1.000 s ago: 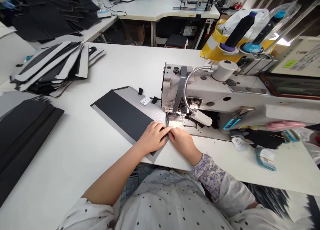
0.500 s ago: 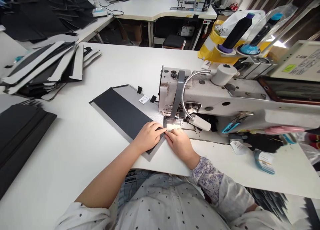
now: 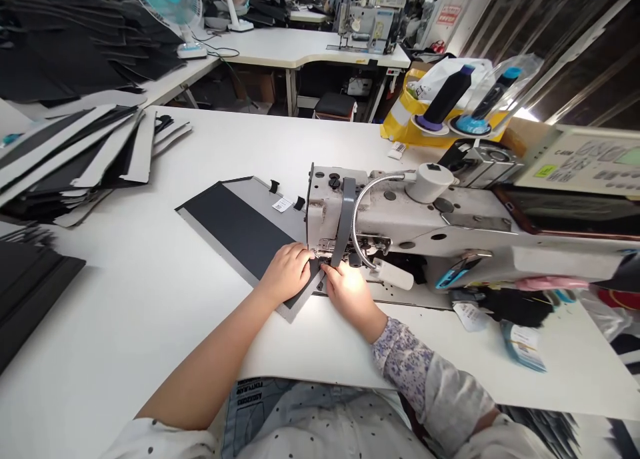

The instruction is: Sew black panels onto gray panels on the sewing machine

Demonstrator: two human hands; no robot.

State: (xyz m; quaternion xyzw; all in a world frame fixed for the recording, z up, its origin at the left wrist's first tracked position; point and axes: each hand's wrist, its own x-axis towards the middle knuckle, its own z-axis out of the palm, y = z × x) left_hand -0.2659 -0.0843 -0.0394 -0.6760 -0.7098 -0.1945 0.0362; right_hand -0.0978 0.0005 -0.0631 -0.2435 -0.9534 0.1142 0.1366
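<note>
A dark grey fabric panel (image 3: 245, 226) with lighter grey borders lies slanted on the table, its right edge at the foot of the sewing machine (image 3: 330, 199). My left hand (image 3: 287, 269) presses on the panel's near right part, with its fingers bent and close together beside the needle area. Across from it, my right hand (image 3: 353, 296) pinches at the panel's edge just below the foot; its fingertips are partly hidden. A grey strip (image 3: 345, 212) runs down the machine head towards my right fingers. On the panel's far side are a white label (image 3: 282, 204) and two black tabs.
Stacks of cut grey and black pieces (image 3: 100, 152) lie at the left, with dark panels (image 3: 35, 292) nearer. Thread cones (image 3: 445, 99) stand behind the machine. Blue-handled snips (image 3: 453, 276) rest on the machine at the right. A packet (image 3: 524, 346) lies near the front edge.
Both hands have shifted closer to the needle area, and the panel's edge now sits at the foot. My right fingers moved up to it. The view has tilted upward.
</note>
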